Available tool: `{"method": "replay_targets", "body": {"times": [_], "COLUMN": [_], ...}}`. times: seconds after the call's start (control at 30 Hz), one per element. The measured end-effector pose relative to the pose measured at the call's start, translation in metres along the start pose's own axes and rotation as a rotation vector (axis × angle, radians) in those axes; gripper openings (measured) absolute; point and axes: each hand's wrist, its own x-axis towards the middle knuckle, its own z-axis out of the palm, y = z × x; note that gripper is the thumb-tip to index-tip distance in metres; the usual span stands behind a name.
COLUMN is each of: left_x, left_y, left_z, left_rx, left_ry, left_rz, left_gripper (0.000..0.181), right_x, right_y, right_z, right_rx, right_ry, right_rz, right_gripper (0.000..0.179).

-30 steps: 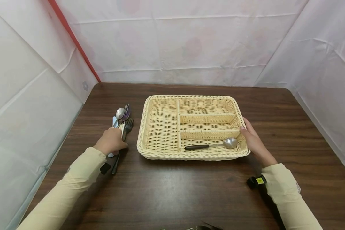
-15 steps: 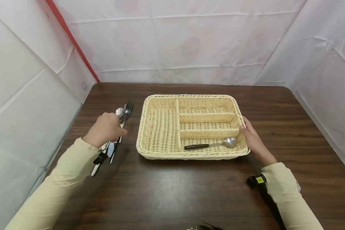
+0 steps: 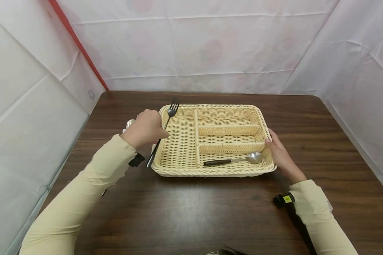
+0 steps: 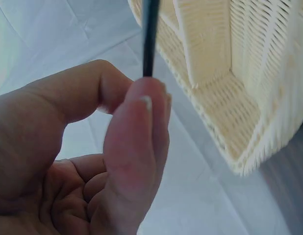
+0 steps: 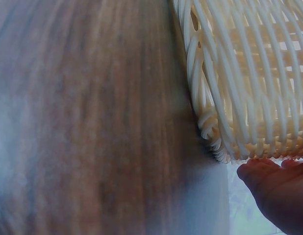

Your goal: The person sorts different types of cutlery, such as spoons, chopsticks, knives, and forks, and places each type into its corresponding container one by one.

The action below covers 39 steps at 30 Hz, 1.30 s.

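Note:
In the head view my left hand point(image 3: 145, 128) pinches a dark fork point(image 3: 172, 111) between thumb and fingers, tines pointing away from me. The fork hangs over the left side of a cream wicker basket point(image 3: 210, 173) split into compartments. The left wrist view shows the fork handle point(image 4: 149, 39) rising from the pinched fingertips. My right hand point(image 3: 282, 156) holds the basket's right rim, thumb on top. The right wrist view has its fingertips against the wicker edge. A spoon point(image 3: 255, 158) with a black handle lies in the basket's near right compartment.
Left of the basket, more cutlery rests on the table, mostly hidden behind my left hand and sleeve; a spoon bowl point(image 3: 129, 123) shows. The dark wooden table point(image 3: 185, 216) is bounded by white sheets point(image 3: 210, 46) at the back and sides.
My left hand has picked the fork out of the cutlery pile, lifted it and carried it right to the basket's left side. My right hand stays on the rim.

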Motion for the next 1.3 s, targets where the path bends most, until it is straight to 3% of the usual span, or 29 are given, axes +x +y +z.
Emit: {"method": "replay_targets", "body": {"times": [0.4,0.63,1.3], "left_x": [0.033,0.043,0.065], "left_y": [0.005,0.006,0.001], "left_z": [0.018,0.029,0.04], "left_rx": [-0.071,-0.066,-0.051], "left_ry": [-0.167,-0.199,-0.309], "left_rz": [-0.017,-0.016,-0.036], "left_gripper": [0.037,0.033,0.024], "right_x": [0.004,0.003,0.001], "right_y": [0.0,0.0,0.0], "right_z": [0.003,0.002,0.002], "right_rx": [0.019,0.008,0.02], "right_ry": [-0.009,0.003,0.009], "right_rz": [-0.005,-0.003,0.009], "right_gripper": [0.057,0.057,0.057]}}
